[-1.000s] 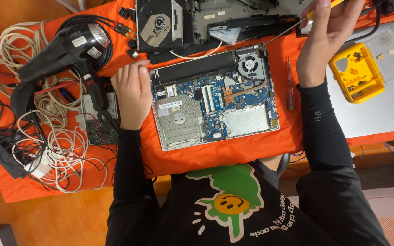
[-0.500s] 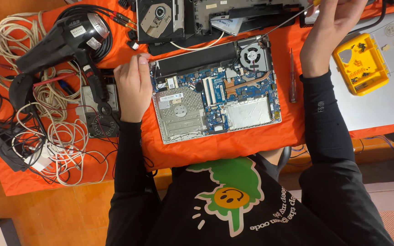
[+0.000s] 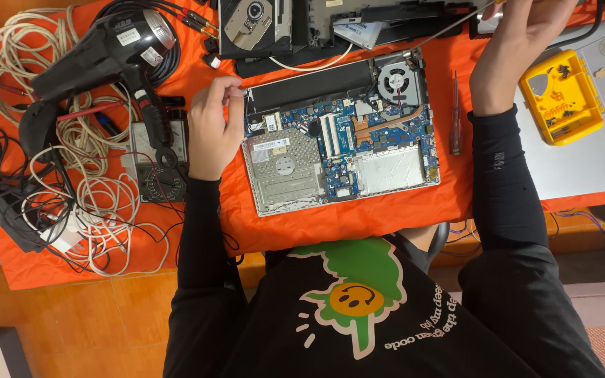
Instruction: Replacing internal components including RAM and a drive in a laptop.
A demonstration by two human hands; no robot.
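Pinching a thin tool, your right hand (image 3: 519, 49) reaches past the opened laptop (image 3: 341, 143) on the orange cloth (image 3: 358, 217); your left hand (image 3: 213, 126), fingers curled, steadies its edge. Bottom cover off, boards still mounted.

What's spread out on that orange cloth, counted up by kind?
Opened laptop, left hand at its edge: 1
Disc drive: 1
Hair dryer: 1
Meter with a dial: 1
Red-handled screwdriver: 1
Yellow parts tray: 1
Grey laptop lid: 1
Total: 7, cable tangles aside. The right hand holds a thin tool.
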